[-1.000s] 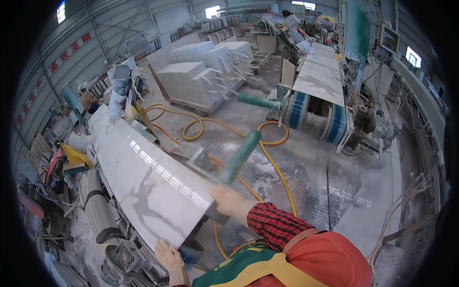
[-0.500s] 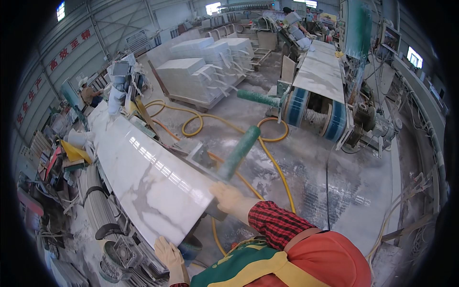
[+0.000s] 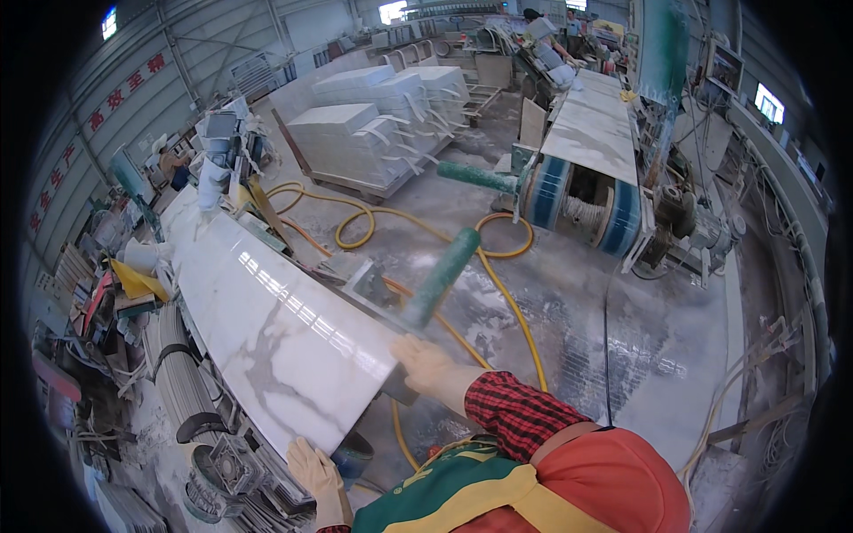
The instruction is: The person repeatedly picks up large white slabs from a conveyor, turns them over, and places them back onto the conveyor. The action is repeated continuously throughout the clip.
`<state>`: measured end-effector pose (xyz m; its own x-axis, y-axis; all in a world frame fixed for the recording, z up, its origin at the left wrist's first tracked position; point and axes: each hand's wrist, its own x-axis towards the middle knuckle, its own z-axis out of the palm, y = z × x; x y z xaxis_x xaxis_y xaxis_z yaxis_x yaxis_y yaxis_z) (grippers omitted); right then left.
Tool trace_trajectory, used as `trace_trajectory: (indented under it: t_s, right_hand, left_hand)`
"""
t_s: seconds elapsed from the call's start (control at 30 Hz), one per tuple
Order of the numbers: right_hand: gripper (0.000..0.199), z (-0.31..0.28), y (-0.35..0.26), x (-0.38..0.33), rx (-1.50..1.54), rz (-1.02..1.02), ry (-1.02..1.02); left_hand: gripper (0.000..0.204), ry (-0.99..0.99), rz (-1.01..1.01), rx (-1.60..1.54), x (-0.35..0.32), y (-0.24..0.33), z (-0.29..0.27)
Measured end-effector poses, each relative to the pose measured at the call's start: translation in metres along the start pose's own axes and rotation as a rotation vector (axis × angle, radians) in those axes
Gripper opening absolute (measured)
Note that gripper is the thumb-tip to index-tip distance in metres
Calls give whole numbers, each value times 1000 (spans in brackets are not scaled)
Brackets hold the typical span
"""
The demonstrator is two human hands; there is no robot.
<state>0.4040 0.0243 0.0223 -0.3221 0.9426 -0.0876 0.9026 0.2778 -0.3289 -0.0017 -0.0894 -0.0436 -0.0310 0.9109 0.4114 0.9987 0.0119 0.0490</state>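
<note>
Now both hands (image 3: pixel 426 366) on marble slab (image 3: pixel 275 324)

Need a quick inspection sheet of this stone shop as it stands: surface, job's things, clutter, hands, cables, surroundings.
Surface: dusty grey concrete floor, wet-looking patches.
Job's things: long polished white marble slab with grey veins, lying on a roller conveyor.
Clutter: scrap, tools and yellow pieces left of the slab.
Hands: left hand at the slab's near corner; right hand on its near right edge; both gloved.
Cables: yellow hose looping across the floor.
Surroundings: green rollers, stacked white slabs, a stone-working machine, a person far behind.
</note>
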Motion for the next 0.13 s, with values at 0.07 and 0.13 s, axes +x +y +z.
trace_trajectory:
  t_s: [0.07, 0.13]
  right_hand:
    - [89, -1, -2, -1, 0, 2, -5]
    - [93, 4, 3, 1, 4, 13, -8]
  left_hand:
    - [61, -50, -28, 5, -2, -2, -1]
    - [64, -144, -59, -11, 6, 8, -15]
